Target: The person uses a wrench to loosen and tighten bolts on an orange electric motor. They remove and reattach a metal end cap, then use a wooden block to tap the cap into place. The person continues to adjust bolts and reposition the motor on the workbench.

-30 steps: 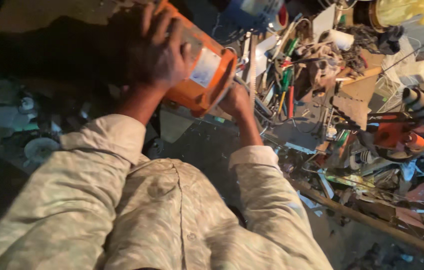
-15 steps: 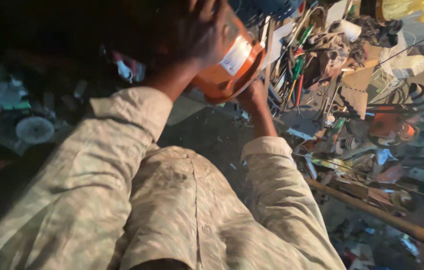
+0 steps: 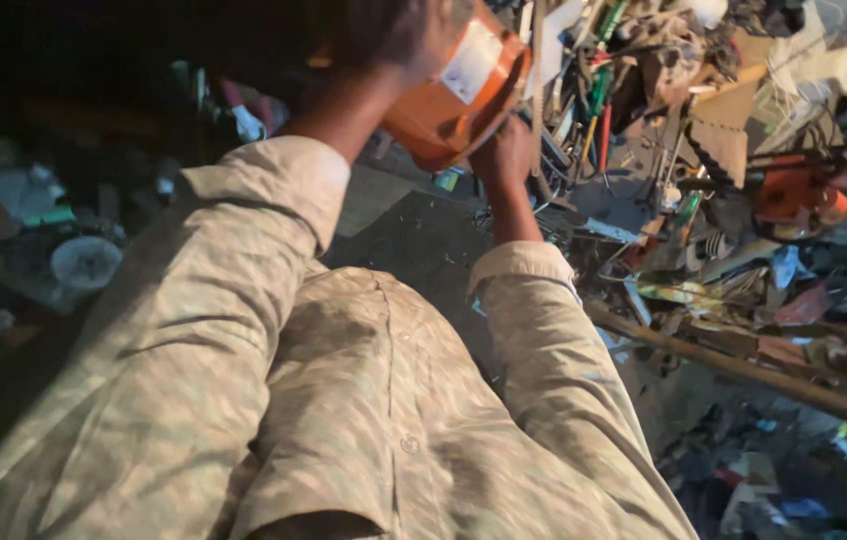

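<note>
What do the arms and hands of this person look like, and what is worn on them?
Both arms wear long, loose sleeves of pale beige cloth with a faint mottled pattern and buttoned-style cuffs. The left sleeve ends in a wide cuff; the right sleeve ends at the wrist. The left hand and right hand are bare: no gloves, rings or watch show.

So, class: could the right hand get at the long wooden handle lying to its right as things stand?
Probably not at once: the right hand is gripping the underside of the orange container, so it is busy. The wooden handle itself lies uncovered on top of the clutter.
</note>
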